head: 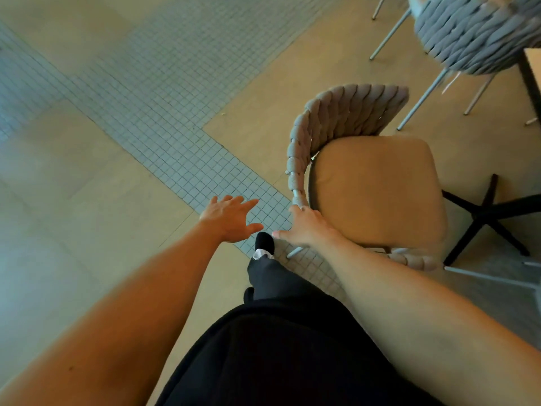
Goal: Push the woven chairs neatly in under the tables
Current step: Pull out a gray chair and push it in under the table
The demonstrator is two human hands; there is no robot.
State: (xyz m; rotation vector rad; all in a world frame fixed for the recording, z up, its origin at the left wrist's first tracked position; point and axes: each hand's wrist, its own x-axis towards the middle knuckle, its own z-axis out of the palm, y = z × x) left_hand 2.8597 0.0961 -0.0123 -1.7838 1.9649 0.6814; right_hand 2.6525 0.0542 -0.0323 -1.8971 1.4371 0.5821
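Note:
A woven chair (339, 118) with a grey rope back and a tan seat cushion (377, 189) stands right of centre, beside a black cross-shaped table base (486, 215). My right hand (304, 227) rests on the near end of the chair's woven arm, fingers over the metal frame tip, thumb spread out to the left. My left hand (231, 218) hovers over the floor to the left of the chair, fingers spread and straight, touching nothing. A second woven chair (480, 33) sits at the top right, blurred.
A dark table edge (531, 80) shows at the right border. The floor is beige slabs crossed by a band of small grey tiles (164, 112). My black shoe (265, 243) and dark trouser leg stand just below the hands.

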